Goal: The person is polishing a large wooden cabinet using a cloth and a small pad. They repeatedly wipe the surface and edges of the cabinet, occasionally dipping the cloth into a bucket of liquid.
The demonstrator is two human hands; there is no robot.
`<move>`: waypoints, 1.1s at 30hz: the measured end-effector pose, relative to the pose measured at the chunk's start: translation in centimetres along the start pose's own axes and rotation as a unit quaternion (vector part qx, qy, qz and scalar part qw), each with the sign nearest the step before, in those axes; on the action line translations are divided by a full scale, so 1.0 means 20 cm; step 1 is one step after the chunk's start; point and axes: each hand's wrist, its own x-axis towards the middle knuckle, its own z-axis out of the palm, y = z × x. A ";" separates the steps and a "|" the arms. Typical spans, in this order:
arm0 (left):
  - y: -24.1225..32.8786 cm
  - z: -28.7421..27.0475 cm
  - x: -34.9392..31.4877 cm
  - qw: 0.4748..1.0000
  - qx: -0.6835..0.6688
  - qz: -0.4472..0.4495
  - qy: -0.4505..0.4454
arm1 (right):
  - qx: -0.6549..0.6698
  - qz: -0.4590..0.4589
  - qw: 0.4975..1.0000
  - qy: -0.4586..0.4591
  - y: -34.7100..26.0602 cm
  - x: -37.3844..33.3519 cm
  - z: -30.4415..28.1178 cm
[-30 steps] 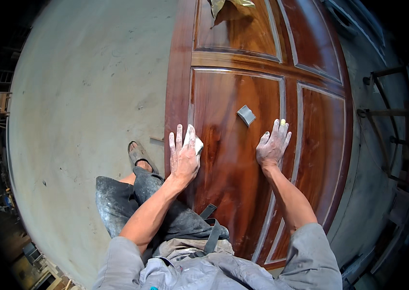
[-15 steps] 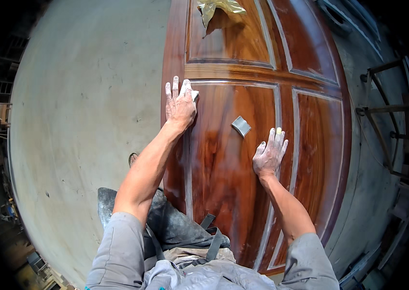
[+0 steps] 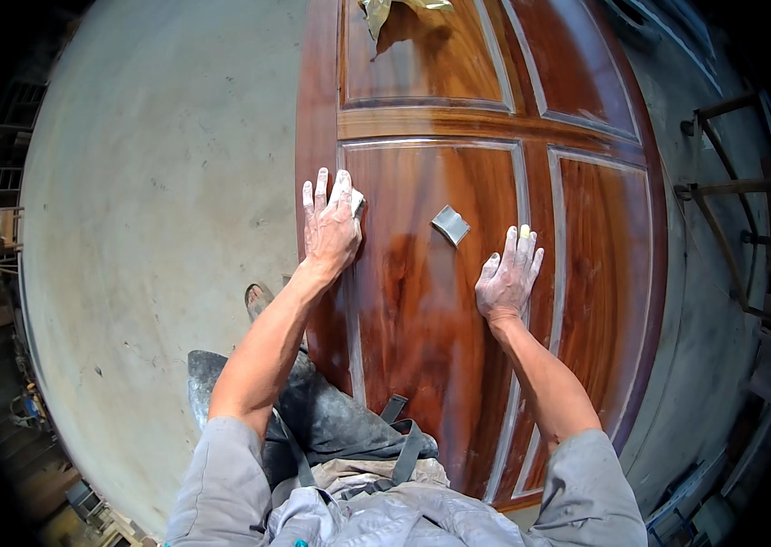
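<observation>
A glossy reddish-brown panelled wooden door [image 3: 431, 337] lies flat before me, with whitish dusty lines along its mouldings. On its left frame strip, beside the panel's edge, my left hand [image 3: 331, 232] presses down a small whitish folded piece [image 3: 357, 200]. That piece shows at the thumb side and is mostly hidden under the fingers. My right hand [image 3: 505, 278] rests flat on the right moulding of the same panel, fingers stretched and holding nothing. White dust coats both hands, and one right fingertip looks yellow. Between the hands sits a grey, slightly curled square of sheet, perhaps sandpaper [image 3: 450, 226].
A crumpled yellowish, shiny wrapper [image 3: 395, 11] lies on the door's far panel. Grey concrete floor [image 3: 158, 228] spreads to the left. A dark metal frame [image 3: 723, 187] stands at right. My leg [image 3: 331, 415] is against the door's near left side.
My left hand has slid nearer to me along the left frame strip with the whitish piece. The right hand stays in place on the door, and the view has shifted slightly.
</observation>
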 end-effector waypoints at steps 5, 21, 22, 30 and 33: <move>-0.05 0.00 -0.06 0.999 -0.036 0.028 -0.001 | 0.001 -0.008 1.000 0.004 0.00 -0.01 0.05; 0.32 -0.23 -0.98 0.980 -0.192 -0.033 -0.039 | -0.009 0.000 1.000 -0.018 -0.01 0.01 0.03; 0.28 -0.20 -0.92 0.979 -0.198 -0.042 -0.023 | -0.004 0.000 1.000 -0.024 -0.03 0.00 0.02; 0.24 -0.16 -0.91 0.984 -0.179 -0.012 0.008 | -0.016 -0.007 1.000 -0.016 0.01 -0.01 0.05; 0.13 -0.11 -0.61 0.988 -0.152 -0.007 0.041 | -0.009 -0.006 1.000 -0.026 -0.03 -0.02 0.03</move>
